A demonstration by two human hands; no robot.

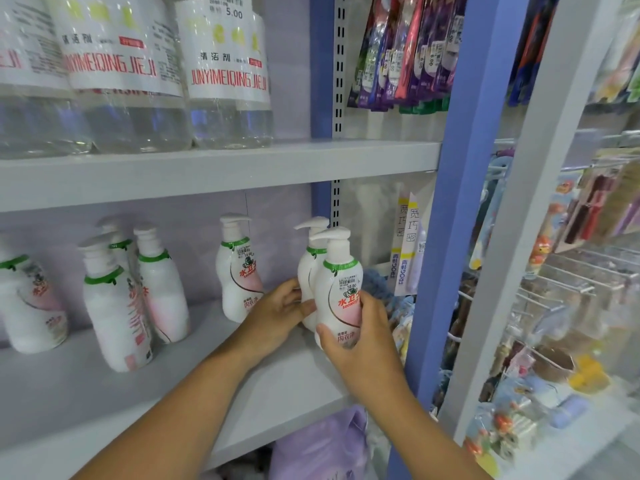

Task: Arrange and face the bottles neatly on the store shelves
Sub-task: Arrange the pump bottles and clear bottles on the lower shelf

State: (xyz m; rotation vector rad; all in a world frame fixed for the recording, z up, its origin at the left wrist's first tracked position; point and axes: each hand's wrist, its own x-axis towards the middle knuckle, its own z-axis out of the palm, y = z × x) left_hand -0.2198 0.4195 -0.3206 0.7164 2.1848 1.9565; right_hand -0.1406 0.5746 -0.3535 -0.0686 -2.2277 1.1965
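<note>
Several white pump bottles with green collars and pink labels stand on the middle shelf (pixel 104 393). At the shelf's right end, my right hand (pixel 360 337) grips the front pump bottle (pixel 341 285) around its lower body, label facing me. Just behind it stands a second pump bottle (pixel 308 268), and my left hand (pixel 277 313) holds it from the left side. Another bottle (pixel 237 271) stands upright further left, alone. A group of three (pixel 114 306) leans at the left, and one more (pixel 29 306) sits at the far left edge.
Large clear cleaner bottles (pixel 228 74) with white labels fill the upper shelf (pixel 242 164). A blue upright post (pixel 446 237) bounds the shelf on the right. Hanging packets (pixel 405 50) and small goods on wire hooks (pixel 571 289) lie beyond it. A purple bag (pixel 322 445) sits below.
</note>
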